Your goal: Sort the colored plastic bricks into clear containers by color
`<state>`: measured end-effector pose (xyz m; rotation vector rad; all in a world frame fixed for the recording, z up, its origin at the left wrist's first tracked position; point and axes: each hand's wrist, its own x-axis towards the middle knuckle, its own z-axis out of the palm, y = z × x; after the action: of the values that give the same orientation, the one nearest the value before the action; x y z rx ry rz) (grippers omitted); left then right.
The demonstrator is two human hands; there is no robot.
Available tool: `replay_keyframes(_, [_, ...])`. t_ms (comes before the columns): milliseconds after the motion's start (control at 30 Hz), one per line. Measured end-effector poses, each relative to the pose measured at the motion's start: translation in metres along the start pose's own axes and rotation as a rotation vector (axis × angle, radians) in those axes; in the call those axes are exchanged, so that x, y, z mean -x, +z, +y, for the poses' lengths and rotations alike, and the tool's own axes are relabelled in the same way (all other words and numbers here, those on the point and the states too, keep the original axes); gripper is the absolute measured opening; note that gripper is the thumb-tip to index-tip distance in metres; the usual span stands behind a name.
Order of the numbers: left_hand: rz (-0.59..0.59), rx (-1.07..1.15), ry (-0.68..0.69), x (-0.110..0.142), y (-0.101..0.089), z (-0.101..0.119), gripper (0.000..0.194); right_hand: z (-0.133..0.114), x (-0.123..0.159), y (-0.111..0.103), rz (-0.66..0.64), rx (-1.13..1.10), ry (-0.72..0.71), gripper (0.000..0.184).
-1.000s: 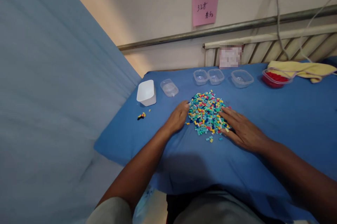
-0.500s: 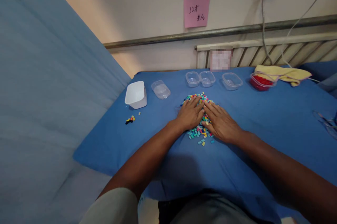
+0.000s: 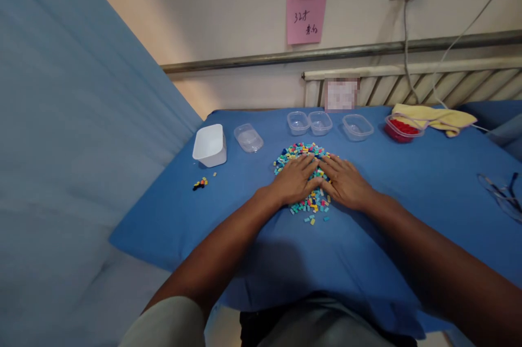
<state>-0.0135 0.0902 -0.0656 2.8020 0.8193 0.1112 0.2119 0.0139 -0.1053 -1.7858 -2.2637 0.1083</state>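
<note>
Grip of both hands (image 3: 322, 181), fingers extended, palms down, rests atop the multicoloured pieces (image 3: 299, 208).

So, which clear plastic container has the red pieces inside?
The rightmost clear plastic container, beside the yellow cloth; only this one holds small red pieces.

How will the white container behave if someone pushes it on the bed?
The white container looks like smooth, thin-walled plastic with nothing visible inside, so it is probably light and would move easily. Its walls keep a boxy shape, so it seems fairly stiff. It stands on the blue sheet, which may drag or wrinkle under it.
</note>
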Motion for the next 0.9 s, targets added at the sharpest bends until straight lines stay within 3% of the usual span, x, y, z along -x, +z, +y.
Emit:
replay_keyframes(167, [-0.054,0.059,0.062,0.041,-0.007,0.035,0.099,-0.005,0.047,-0.008,0.028,-0.127,-0.123,0.075])
replay_keyframes(300, [-0.092,0.003,0.133,0.066,-0.001,0.041,0.109,-0.004,0.067,-0.014,0.083,-0.282,-0.128,0.066])
replay_keyframes(433, [0.024,-0.065,0.170,0.054,0.011,0.029,0.095,-0.007,0.064,-0.008,0.105,-0.335,-0.092,0.071])
replay_keyframes(567, [0.130,-0.135,0.134,0.025,0.004,0.012,0.084,-0.008,0.055,-0.010,0.159,-0.445,-0.066,0.076])
replay_keyframes(733, [0.224,0.027,-0.087,0.025,-0.015,-0.006,0.090,0.013,0.058,-0.015,0.322,-0.532,-0.001,0.065])
replay_keyframes(833, [0.294,0.169,-0.349,0.040,-0.011,-0.015,0.105,0.023,0.061,-0.006,0.352,-0.490,0.053,0.062])
replay_keyframes(900, [0.316,0.211,-0.454,0.045,-0.002,-0.015,0.114,0.021,0.057,0.004,0.375,-0.453,0.153,0.066])
